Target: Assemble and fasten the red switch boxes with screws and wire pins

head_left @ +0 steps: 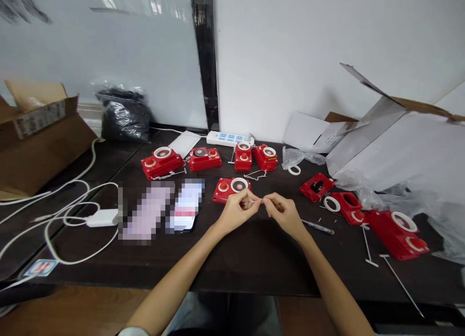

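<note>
My left hand (238,211) pinches a thin pale string (250,201), its fingertips close together. Facing it, my right hand (283,211) is also closed in a pinch, its fingertips nearly meeting the left ones at the string's end. Just behind my left hand lies a red alarm box (222,190) with a round red button and a white ring around its dark disc; my fingers partly cover it. To the right of my right hand lies a screwdriver (318,226) with a clear handle, with small screws (334,221) near it.
Several assembled red boxes (162,162) line the back, before a white power strip (228,139). Opened red housings (317,187), a loose white ring (294,170) and T-shaped rods (401,282) lie right. Phones (187,205), white cables (54,249) and a carton (43,147) are left.
</note>
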A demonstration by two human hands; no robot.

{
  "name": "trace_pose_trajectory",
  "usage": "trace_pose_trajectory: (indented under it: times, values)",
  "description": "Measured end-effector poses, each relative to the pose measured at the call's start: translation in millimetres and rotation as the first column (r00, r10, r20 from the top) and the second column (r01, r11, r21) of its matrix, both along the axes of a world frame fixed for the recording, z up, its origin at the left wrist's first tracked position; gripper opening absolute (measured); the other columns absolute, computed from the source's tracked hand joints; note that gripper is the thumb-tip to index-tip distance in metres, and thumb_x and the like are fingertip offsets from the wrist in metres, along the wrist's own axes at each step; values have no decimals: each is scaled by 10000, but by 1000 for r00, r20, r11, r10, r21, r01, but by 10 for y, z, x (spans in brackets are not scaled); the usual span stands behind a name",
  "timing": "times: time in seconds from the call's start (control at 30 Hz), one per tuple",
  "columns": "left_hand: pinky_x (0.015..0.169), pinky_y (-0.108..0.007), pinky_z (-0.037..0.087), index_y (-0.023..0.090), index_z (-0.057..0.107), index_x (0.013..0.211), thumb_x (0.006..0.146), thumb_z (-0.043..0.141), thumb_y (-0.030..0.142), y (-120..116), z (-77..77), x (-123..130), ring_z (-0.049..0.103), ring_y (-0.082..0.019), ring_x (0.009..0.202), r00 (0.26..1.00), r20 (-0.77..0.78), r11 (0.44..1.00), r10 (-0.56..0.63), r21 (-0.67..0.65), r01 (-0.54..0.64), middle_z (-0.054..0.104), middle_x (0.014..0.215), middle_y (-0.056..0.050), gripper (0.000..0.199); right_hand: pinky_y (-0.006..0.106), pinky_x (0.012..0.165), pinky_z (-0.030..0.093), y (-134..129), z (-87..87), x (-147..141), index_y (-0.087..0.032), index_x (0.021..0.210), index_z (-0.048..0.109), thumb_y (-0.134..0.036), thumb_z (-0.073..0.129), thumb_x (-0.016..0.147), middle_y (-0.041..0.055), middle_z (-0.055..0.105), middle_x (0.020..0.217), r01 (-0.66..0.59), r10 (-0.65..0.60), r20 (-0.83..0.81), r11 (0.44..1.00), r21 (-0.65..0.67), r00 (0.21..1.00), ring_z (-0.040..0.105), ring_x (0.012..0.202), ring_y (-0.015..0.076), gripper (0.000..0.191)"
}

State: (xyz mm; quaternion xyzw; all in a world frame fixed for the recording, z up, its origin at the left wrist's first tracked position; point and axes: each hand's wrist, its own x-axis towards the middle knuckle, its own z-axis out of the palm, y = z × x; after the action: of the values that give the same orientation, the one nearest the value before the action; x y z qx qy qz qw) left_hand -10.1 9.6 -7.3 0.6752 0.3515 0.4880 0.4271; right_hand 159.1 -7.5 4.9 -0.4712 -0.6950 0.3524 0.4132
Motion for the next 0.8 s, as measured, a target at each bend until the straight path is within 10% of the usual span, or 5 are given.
trace_pose_trajectory:
  times: [0.27,0.43,0.57,0.8]
  values:
    - [489,-192,339,162,610,785,875,549,299,11,-66,-16,402,-63,480,973,-227,978,43,210,6,445,558,63,175,212,492,365,71,-17,89,-185,819,591,-462,455,903,-34,518,558,107,-124,167,989,105,978,489,487,100,320]
    - [609,-236,402,179,604,811,921,480,248,-21,-161,35,554,-97,573,839,-532,858,112,477,188,572,637,32,179,235,554,374,193,-135,292,-206,933,636,-448,356,954,37,679,780,229,-394,556,911,344,732,628,661,154,370]
    - [685,-264,402,187,601,828,933,474,245,-101,-238,146,608,-116,664,787,-612,810,78,499,308,639,734,12,174,243,505,348,272,-250,426,-236,978,651,-426,351,967,41,686,901,234,-439,670,896,378,598,629,671,150,355]
    - [730,-274,377,195,627,884,939,485,266,-233,-289,281,603,-131,764,752,-657,774,-43,454,441,661,845,-4,168,261,582,417,360,-434,503,-248,1004,681,-378,383,966,57,655,958,175,-398,696,912,371,598,611,794,177,327]
